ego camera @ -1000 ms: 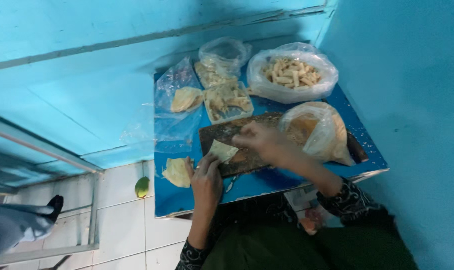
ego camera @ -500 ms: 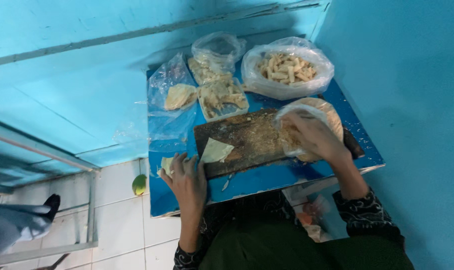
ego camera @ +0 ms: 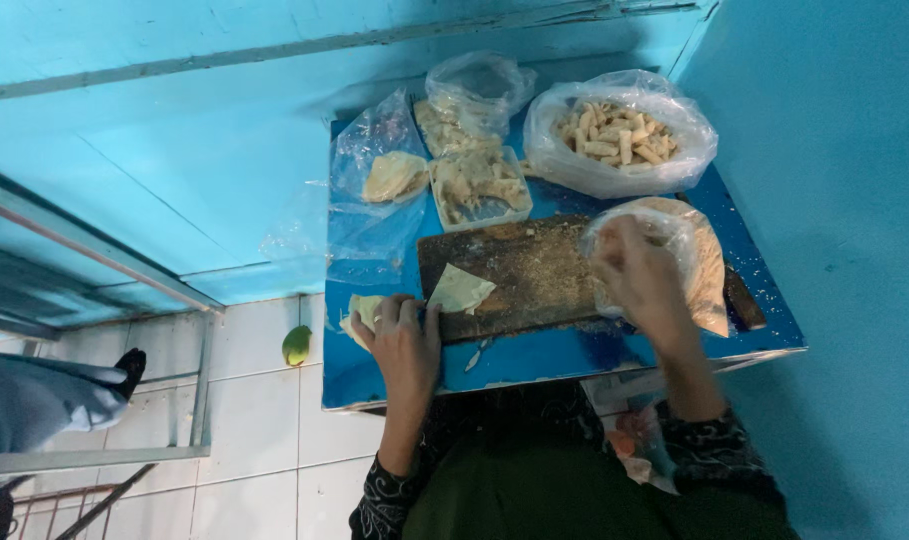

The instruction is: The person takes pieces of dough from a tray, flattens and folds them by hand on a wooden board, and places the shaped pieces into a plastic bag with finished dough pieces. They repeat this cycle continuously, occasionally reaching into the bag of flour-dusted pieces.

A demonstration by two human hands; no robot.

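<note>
On the blue worktop (ego camera: 574,355), the left hand (ego camera: 402,335) lies flat and released beside the wooden board's (ego camera: 534,270) left end, touching a pale wrapper (ego camera: 362,312). The right hand (ego camera: 639,275) grasps a plastic bag of wrappers (ego camera: 699,255) at the board's right end. A folded wrapper (ego camera: 461,290) lies on the board.
</note>
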